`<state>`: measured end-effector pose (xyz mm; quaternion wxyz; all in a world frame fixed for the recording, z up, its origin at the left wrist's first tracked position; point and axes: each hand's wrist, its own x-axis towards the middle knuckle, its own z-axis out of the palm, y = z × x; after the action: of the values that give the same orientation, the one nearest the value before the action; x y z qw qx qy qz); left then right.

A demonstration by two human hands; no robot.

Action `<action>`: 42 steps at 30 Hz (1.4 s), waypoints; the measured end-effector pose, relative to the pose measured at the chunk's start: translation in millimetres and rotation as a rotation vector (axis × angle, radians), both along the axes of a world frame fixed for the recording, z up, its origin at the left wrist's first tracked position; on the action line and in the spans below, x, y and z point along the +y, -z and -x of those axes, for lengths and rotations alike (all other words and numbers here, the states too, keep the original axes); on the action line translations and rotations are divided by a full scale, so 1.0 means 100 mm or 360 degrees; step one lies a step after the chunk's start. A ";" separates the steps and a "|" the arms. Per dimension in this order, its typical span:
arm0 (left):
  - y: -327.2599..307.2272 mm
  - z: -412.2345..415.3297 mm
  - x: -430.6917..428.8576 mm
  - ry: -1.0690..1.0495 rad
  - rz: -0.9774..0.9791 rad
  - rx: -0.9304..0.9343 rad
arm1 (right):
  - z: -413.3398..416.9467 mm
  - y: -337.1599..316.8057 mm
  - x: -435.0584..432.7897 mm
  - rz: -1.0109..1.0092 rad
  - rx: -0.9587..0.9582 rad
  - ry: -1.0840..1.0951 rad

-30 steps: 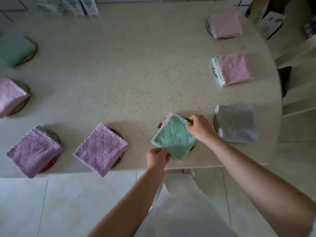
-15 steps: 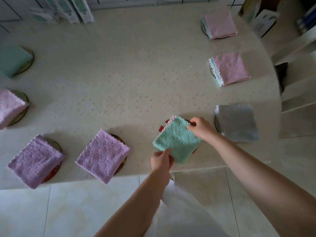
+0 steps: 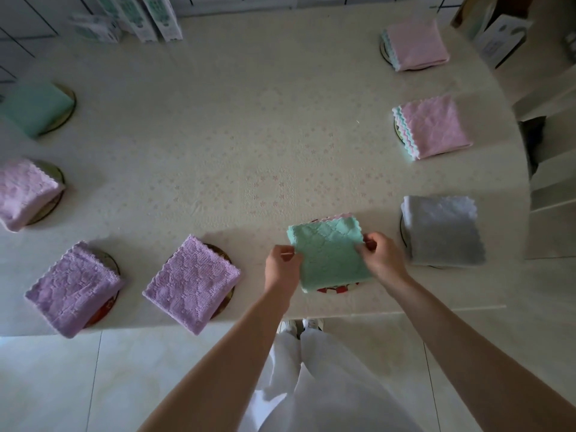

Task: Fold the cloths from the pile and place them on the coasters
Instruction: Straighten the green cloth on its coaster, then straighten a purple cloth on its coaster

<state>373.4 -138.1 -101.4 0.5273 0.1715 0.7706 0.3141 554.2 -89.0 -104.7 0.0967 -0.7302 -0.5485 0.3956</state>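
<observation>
A folded green cloth [image 3: 328, 255] lies squarely over a red patterned coaster [image 3: 335, 289] near the table's front edge. My left hand [image 3: 282, 265] pinches its left edge and my right hand [image 3: 381, 255] pinches its right edge. A pink scalloped layer peeks out along the cloth's far edge. Other folded cloths sit on coasters around the table: a grey cloth [image 3: 442, 230] to the right, two purple cloths [image 3: 193, 280] [image 3: 74, 288] to the left, and pink cloths [image 3: 433, 126] [image 3: 416, 43] at the far right.
A pink cloth [image 3: 25, 191] and a green cloth [image 3: 36, 106] rest on coasters at the left edge. Boxes [image 3: 146, 17] stand at the table's [image 3: 233, 135] back. Chairs and a carton [image 3: 501, 35] are at the right. My white trousers and tiled floor show below.
The green cloth turned from a diamond angle to square with the table edge. My left hand moved from its near corner to its left edge; my right hand went to the right edge.
</observation>
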 end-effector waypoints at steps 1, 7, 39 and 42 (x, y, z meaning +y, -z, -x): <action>-0.01 -0.01 0.02 0.0039 -0.0006 0.0030 | 0.00 0.01 -0.03 0.0026 0.0049 0.0031; -0.08 -0.14 0.07 0.0216 -0.0054 0.0241 | 0.04 -0.01 -0.19 0.0041 0.0190 0.0101; -0.09 1.31 -1.02 -0.0302 0.0087 0.0855 | 1.36 -0.18 -0.38 -0.0516 -0.0090 -0.1094; -0.06 1.59 -1.16 -0.0378 0.0099 0.0721 | 1.69 -0.15 -0.47 -0.0480 -0.0088 -0.1078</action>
<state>214.6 -254.5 -95.8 0.3056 0.1295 0.8932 0.3034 385.2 -136.4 -89.2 0.0520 -0.4953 -0.8136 0.3000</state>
